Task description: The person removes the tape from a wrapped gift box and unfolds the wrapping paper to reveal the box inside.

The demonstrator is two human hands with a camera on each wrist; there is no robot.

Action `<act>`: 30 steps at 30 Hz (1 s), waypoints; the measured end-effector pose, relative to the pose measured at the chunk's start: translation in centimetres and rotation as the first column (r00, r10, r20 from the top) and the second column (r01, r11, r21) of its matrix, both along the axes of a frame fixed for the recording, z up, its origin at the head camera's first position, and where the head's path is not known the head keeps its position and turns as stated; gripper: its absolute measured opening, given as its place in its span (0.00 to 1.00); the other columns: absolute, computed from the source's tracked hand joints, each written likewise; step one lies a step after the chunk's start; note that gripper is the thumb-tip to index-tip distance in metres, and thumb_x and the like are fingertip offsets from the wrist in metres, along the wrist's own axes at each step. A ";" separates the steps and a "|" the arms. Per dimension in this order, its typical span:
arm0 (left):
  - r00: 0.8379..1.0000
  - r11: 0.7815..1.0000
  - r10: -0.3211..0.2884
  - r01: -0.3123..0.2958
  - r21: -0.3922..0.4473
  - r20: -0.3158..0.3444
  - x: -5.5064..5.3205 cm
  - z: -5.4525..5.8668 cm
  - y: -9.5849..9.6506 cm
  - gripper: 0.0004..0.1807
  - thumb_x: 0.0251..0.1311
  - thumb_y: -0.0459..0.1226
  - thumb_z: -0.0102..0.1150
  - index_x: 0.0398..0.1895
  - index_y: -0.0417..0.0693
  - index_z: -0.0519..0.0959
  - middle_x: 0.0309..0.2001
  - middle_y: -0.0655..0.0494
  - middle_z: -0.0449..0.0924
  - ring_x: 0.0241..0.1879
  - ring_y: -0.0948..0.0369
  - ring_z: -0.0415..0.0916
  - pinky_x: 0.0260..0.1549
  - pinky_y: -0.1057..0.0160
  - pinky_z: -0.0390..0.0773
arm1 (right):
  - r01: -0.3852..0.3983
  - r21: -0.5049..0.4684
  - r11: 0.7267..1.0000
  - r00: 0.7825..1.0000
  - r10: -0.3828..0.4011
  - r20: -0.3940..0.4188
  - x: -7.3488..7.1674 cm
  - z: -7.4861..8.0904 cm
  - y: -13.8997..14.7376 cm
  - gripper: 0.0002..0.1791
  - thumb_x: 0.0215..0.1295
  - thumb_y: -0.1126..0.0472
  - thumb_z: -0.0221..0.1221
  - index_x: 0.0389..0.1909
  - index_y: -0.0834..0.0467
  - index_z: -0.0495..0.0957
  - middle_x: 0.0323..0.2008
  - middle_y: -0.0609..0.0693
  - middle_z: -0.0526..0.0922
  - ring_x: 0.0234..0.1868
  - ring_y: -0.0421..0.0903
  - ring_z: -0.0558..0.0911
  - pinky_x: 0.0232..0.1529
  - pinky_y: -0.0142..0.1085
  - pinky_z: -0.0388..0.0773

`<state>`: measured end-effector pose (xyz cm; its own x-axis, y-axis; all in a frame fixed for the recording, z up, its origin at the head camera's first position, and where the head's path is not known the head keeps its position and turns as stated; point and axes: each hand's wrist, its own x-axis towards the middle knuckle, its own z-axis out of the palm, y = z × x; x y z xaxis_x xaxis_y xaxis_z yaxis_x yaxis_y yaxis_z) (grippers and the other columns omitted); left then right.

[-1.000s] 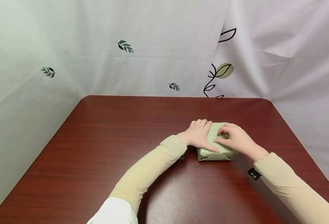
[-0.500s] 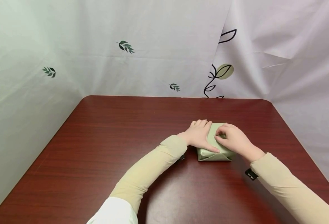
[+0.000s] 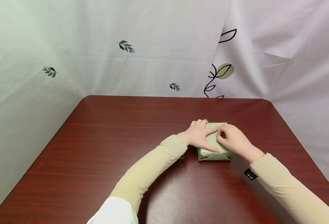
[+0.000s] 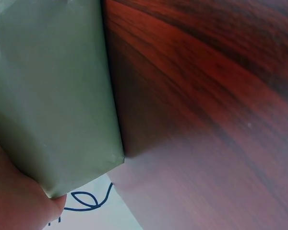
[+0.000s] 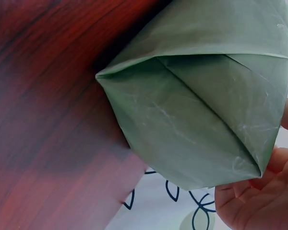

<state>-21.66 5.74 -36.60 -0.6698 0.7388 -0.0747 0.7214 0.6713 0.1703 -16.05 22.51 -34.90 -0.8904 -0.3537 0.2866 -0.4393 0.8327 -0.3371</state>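
Package (image 3: pixel 213 142): a box shape wrapped in pale green paper, resting on the table (image 3: pixel 105 140), under and between the left hand (image 3: pixel 198 136) and the right hand (image 3: pixel 235 139).
Left hand: spread wide over the package's left part; the thumb lies along its top towards the near edge, the outer fingers reach over its far left side, and the forefinger stretches across the top. It presses on the paper and has nothing curled in its grasp.
Right hand: above the package's right part, fingers bent, thumb and forefinger curved into a small ring with their tips close together over its top. I cannot tell whether anything thin is pinched there.
Between the hands: the left forefinger's tip comes up to the right fingertips above the package; touching or just beside, I cannot tell.
Folded paper: the package's near end has creased, triangular folds; the right wrist view shows a folded face up close, with curled fingers beside its edge.
Sleeves: a beige left sleeve (image 3: pixel 144 168) comes from the near left of the package, with white cloth (image 3: pixel 115 213) further back; a beige right sleeve (image 3: pixel 287 185) comes from its near right, a black piece (image 3: pixel 250 174) at the cuff.
Backdrop: white cloth with leaf prints (image 3: pixel 126 46), beyond the package.
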 end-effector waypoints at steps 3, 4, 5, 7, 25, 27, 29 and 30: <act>1.000 1.000 -0.004 0.004 -0.001 0.013 0.0 0.1 0.0 0.49 0.43 0.74 0.53 0.72 0.77 0.51 0.70 0.43 0.52 0.68 0.53 0.49 0.61 0.53 0.55 | 0.020 -0.006 1.000 1.000 -0.020 -0.013 0.1 0.0 0.2 0.06 0.52 0.71 0.56 0.20 0.59 0.73 0.23 0.50 0.73 0.28 0.46 0.70 0.33 0.41 0.69; 1.000 1.000 -0.004 0.004 -0.005 0.012 0.0 0.1 0.0 0.49 0.43 0.74 0.52 0.72 0.77 0.50 0.70 0.43 0.52 0.68 0.54 0.49 0.61 0.54 0.55 | 0.024 -0.010 1.000 1.000 -0.024 -0.018 0.0 -0.1 0.3 0.06 0.52 0.71 0.56 0.20 0.59 0.73 0.24 0.50 0.73 0.28 0.47 0.71 0.33 0.41 0.69; 1.000 1.000 -0.004 0.004 -0.008 0.006 0.0 0.1 0.0 0.49 0.44 0.74 0.52 0.72 0.77 0.50 0.70 0.43 0.52 0.68 0.54 0.50 0.61 0.54 0.55 | 0.029 -0.014 0.999 0.999 -0.029 -0.027 0.0 -0.1 0.4 0.06 0.52 0.71 0.56 0.20 0.60 0.73 0.24 0.51 0.73 0.28 0.47 0.71 0.33 0.42 0.70; 1.000 1.000 -0.003 0.003 -0.013 -0.002 -0.1 0.1 0.0 0.50 0.43 0.74 0.52 0.72 0.77 0.50 0.70 0.43 0.52 0.68 0.54 0.50 0.60 0.54 0.55 | 0.044 -0.022 0.999 0.998 -0.045 -0.039 0.1 -0.2 0.6 0.05 0.52 0.71 0.56 0.21 0.60 0.74 0.24 0.51 0.73 0.28 0.47 0.72 0.33 0.42 0.70; 1.000 0.999 0.002 -0.002 -0.037 -0.007 -0.2 -0.1 0.3 0.51 0.43 0.75 0.51 0.72 0.78 0.48 0.70 0.45 0.52 0.67 0.55 0.50 0.59 0.56 0.55 | 0.271 -0.178 0.946 0.953 -0.239 0.185 0.9 -0.5 3.7 0.08 0.63 0.64 0.49 0.34 0.63 0.76 0.22 0.51 0.73 0.16 0.39 0.62 0.22 0.33 0.61; 1.000 0.999 0.003 -0.003 -0.036 -0.001 -0.2 -0.1 0.3 0.51 0.43 0.75 0.51 0.72 0.78 0.48 0.70 0.45 0.52 0.67 0.55 0.50 0.59 0.56 0.54 | 0.284 -0.181 0.941 0.947 -0.246 0.209 1.0 -0.5 3.9 0.09 0.65 0.62 0.48 0.35 0.63 0.75 0.19 0.50 0.71 0.15 0.39 0.62 0.20 0.33 0.61; 1.000 0.999 0.004 -0.004 -0.036 0.003 -0.2 0.0 0.3 0.51 0.43 0.75 0.51 0.72 0.78 0.48 0.70 0.45 0.51 0.67 0.55 0.49 0.60 0.56 0.54 | 0.296 -0.190 0.936 0.940 -0.251 0.232 1.0 -0.5 4.1 0.10 0.65 0.62 0.47 0.35 0.64 0.74 0.19 0.51 0.73 0.15 0.39 0.62 0.20 0.34 0.61; 1.000 0.999 0.004 -0.003 -0.035 0.004 -0.2 0.0 0.2 0.51 0.43 0.75 0.51 0.72 0.78 0.48 0.70 0.45 0.51 0.67 0.55 0.50 0.60 0.55 0.54 | 0.302 -0.196 0.933 0.936 -0.252 0.245 1.0 -0.5 4.3 0.10 0.66 0.62 0.47 0.35 0.64 0.74 0.20 0.52 0.75 0.16 0.37 0.64 0.20 0.33 0.63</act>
<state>-21.84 5.97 -36.59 -0.6720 0.7333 -0.1036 0.7183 0.6794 0.1496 -15.08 26.77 -35.39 -0.9918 -0.0323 0.1234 -0.0995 0.8007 -0.5907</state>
